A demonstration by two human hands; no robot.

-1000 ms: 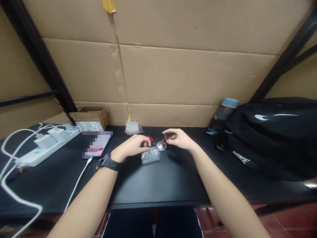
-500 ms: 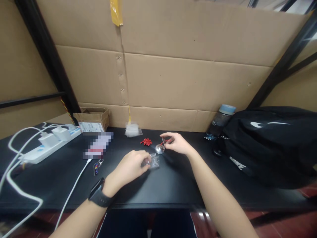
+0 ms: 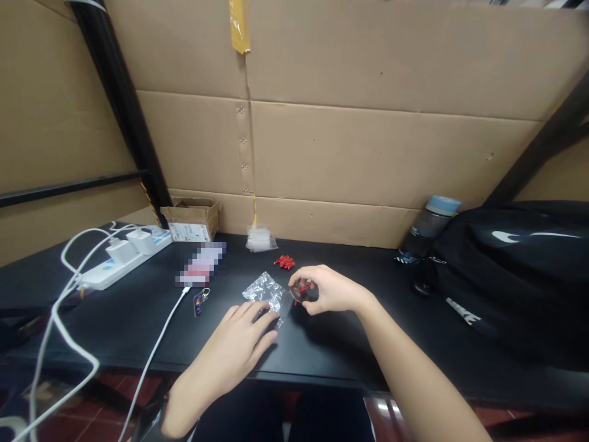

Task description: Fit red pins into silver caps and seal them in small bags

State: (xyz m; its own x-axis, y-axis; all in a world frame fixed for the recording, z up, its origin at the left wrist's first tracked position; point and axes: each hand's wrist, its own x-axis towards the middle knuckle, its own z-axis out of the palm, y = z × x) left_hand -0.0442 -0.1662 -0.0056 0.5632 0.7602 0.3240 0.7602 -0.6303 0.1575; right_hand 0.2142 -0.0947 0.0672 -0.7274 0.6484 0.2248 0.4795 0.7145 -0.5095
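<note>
My right hand (image 3: pixel 335 291) grips a small round shiny disc (image 3: pixel 297 293) by its edge, tilted up off the table. A bit of red cord (image 3: pixel 304 286) shows at the disc, partly behind the fingers. My left hand (image 3: pixel 234 344) lies with fingers spread, its fingertips at the near edge of a crinkled clear plastic bag (image 3: pixel 264 286). The bag lies flattened on the black table (image 3: pixel 322 362). Just beyond the right hand is a small heap of red cords (image 3: pixel 284 263).
Small clear bags (image 3: pixel 260 238) lie by the cardboard wall. On the left are an open carton (image 3: pixel 191 224), a white power strip (image 3: pixel 108 270), a blurred-out flat item (image 3: pixel 202 264) and a keychain (image 3: pixel 198 304). A bottle (image 3: pixel 426 230) and black backpack (image 3: pixel 515 276) stand right.
The disc has gone from lying nearly flat to tilted up in my right hand. My left hand has let go of the plastic bag, which is now spread out wider. The view has shifted left.
</note>
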